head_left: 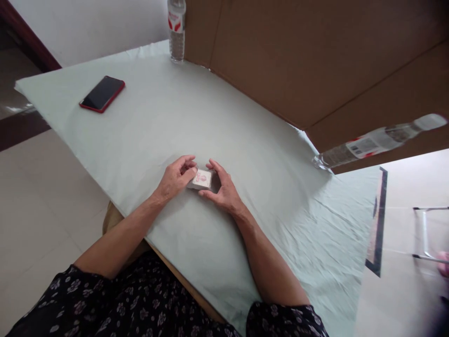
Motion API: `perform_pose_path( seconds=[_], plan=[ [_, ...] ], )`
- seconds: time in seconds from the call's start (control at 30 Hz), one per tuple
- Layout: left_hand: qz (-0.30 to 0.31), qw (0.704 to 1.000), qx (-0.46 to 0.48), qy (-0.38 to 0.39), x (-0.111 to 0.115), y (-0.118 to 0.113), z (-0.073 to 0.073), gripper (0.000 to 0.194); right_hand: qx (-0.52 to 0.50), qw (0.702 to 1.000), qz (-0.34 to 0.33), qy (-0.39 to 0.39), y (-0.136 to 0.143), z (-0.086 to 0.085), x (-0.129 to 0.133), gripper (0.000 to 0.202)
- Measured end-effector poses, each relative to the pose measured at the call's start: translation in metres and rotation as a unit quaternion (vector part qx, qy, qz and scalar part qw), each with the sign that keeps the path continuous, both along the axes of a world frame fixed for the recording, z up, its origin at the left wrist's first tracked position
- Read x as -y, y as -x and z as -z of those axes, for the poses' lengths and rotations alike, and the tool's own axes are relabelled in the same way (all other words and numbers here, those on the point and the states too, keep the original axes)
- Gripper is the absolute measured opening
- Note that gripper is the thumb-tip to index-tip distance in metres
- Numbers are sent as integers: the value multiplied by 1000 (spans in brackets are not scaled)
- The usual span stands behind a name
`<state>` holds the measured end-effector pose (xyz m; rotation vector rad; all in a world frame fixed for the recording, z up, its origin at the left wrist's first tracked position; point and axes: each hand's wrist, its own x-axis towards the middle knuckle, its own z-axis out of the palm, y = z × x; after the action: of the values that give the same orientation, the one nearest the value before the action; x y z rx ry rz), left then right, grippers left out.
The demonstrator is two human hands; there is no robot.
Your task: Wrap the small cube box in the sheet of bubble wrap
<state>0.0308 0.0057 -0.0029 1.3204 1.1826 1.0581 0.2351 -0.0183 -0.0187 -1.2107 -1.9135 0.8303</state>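
Note:
A small white deck of cards [202, 179] with red print, in what looks like a clear case, lies at the middle of the cloth-covered table. My left hand [176, 179] holds its left end, the thumb on top and the other fingers curled by the far side. My right hand [224, 189] spans the right end, with the thumb along the near edge and the fingertips at the far edge. A gap shows between the right palm and the deck. The underside of the deck is hidden.
A phone [103, 93] in a red case lies at the far left of the pale green tablecloth [147, 117]. Brown cardboard [266, 56] stands along the back, with one water bottle [176, 32] at its left end and another bottle [372, 144] at its right.

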Motion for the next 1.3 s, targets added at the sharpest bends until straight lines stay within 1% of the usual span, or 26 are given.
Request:
perform_pose_path(
  seconds=[0.1, 0.17, 0.27, 0.37, 0.43, 0.5, 0.6, 0.67, 0.8, 0.87, 1.1, 1.3],
  plan=[
    [15, 1000, -14, -8, 2, -1, -3, 48, -22, 999, 24, -4, 2, 2, 1, 83],
    [10, 1000, -19, -22, 3, -2, -4, 48, -34, 998, 43, -10, 4, 3, 2, 80],
    [-18, 998, -39, -38, 3, -3, -5, 46, -27, 998, 49, -14, 5, 3, 2, 77],
    [-59, 996, -57, -30, 1, -3, -4, 42, -18, 1000, 25, -8, 3, 2, 1, 81],
    [-81, 995, -49, -26, -1, -2, -3, 38, -46, 999, 25, 7, 0, 1, 0, 82],
    [-100, 994, -29, -18, -3, 0, -3, 36, -113, 991, 60, 28, -4, 2, -1, 76],
    [-114, 993, -1, 9, -4, 3, -4, 29, -224, 963, 139, 46, -10, 5, -5, 65],
    [-114, 993, 6, 22, -4, 4, -5, 25, -253, 952, 169, 46, -12, 6, -6, 59],
    [-111, 993, 4, 30, -2, 4, -7, 21, -218, 959, 179, 36, -9, 5, -6, 41],
    [-111, 993, 2, 29, -1, 4, -7, 22, -201, 962, 181, 35, -8, 5, -4, 35],
    [-114, 993, -13, 23, -1, 4, -5, 24, -208, 959, 193, 26, -6, 3, -3, 24],
    [-86, 994, -59, -17, 1, 4, -7, 29, -207, 959, 193, 10, -4, 2, -3, 17]
  ],
)
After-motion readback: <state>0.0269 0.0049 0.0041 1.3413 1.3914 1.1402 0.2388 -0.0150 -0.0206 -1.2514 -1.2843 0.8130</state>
